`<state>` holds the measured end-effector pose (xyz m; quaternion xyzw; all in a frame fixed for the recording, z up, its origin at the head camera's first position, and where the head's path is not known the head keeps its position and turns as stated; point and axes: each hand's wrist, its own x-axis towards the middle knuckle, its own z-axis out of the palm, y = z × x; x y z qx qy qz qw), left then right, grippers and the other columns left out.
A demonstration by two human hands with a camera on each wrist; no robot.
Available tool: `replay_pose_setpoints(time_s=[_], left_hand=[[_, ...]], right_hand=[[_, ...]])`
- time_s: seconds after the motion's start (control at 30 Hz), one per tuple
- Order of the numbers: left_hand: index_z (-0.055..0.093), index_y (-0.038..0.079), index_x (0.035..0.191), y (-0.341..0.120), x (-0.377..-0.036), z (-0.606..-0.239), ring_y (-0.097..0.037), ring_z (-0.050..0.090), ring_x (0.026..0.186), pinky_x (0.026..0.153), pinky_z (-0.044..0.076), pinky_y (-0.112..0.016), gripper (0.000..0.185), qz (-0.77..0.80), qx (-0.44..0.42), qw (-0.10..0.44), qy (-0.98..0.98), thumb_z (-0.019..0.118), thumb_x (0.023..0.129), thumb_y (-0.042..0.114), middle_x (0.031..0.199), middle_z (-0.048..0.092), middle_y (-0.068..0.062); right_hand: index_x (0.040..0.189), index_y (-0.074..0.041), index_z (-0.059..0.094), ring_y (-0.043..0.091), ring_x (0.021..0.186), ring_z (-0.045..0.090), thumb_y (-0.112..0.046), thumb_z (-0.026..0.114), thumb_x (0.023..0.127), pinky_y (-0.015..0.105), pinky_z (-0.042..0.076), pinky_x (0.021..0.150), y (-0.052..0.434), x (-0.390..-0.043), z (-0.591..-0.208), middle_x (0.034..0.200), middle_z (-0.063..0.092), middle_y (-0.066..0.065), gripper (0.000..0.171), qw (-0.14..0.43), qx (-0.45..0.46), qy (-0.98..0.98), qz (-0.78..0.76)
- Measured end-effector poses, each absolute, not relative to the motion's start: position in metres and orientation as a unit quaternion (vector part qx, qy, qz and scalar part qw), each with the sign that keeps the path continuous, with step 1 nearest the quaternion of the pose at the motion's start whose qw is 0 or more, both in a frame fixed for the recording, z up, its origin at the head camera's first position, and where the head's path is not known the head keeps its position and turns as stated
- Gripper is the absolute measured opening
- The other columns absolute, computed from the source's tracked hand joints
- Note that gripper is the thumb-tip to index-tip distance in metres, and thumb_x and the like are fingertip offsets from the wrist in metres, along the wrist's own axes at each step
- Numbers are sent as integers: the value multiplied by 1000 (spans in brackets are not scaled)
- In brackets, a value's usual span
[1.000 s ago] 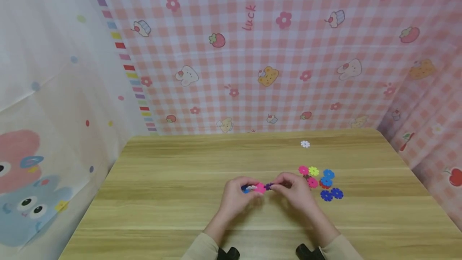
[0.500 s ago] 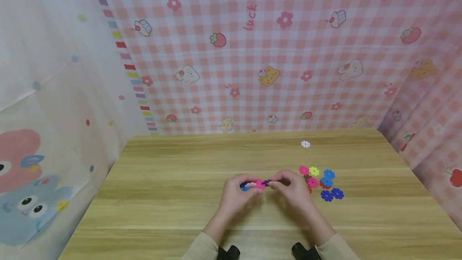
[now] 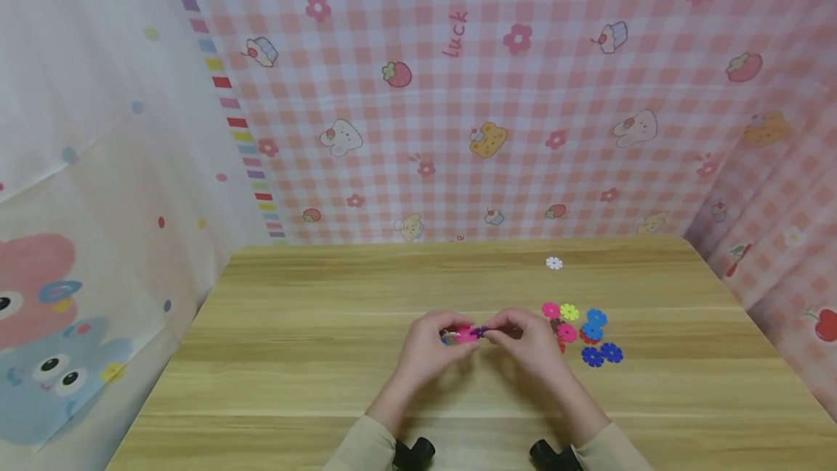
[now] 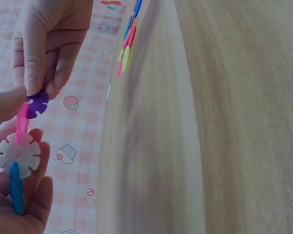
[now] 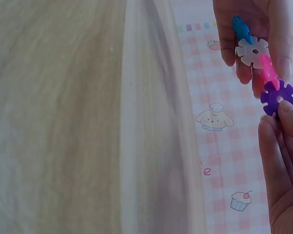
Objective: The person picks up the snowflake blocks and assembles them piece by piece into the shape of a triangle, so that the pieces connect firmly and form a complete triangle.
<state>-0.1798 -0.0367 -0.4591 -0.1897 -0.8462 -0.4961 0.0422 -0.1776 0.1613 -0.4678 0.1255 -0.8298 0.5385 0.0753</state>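
A short chain of plastic snowflake discs [image 3: 466,334] is held just above the wooden table [image 3: 314,355], between both hands. My left hand [image 3: 446,338] grips the white disc [image 4: 18,155], which has a blue disc [image 4: 15,187] slotted on one side and a pink disc [image 4: 22,124] on the other. My right hand [image 3: 500,335] pinches a purple disc [image 5: 278,97] by its rim, set against the pink disc [image 5: 268,73]. In the right wrist view the white disc [image 5: 254,51] and blue disc [image 5: 241,29] sit under the left fingers.
A loose pile of discs lies just right of the hands: pink [image 3: 550,310], yellow-green [image 3: 569,311], blue [image 3: 596,317] and dark blue [image 3: 593,356]. One white disc [image 3: 554,262] lies alone further back. Patterned cloth walls close in the table's left, back and right sides.
Both hands and the chain have shifted slightly away from me. The purple disc sits a little closer against the pink one. The loose discs have not moved.
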Motion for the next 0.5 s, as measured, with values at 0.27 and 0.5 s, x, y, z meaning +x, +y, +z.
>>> replay_pose_setpoints(time_s=[0.27,0.5], left_hand=[[77,12,103,-36,-182,-466,-16,63,96,87,51,-32,30,-508,-187,68,-838,87,76,21,100,70,3],[69,6,117,-43,-185,-469,-22,64,98,89,53,-38,49,-550,-141,79,-819,89,74,19,106,71,-4]], right_hand=[[88,-7,72,14,79,66,-2,77,85,25,56,72,162,-177,-468,87,71,2,7,69,111,-832,539],[93,-1,68,18,79,67,-2,73,88,30,57,74,171,-177,-468,87,70,7,6,46,52,-813,578]])
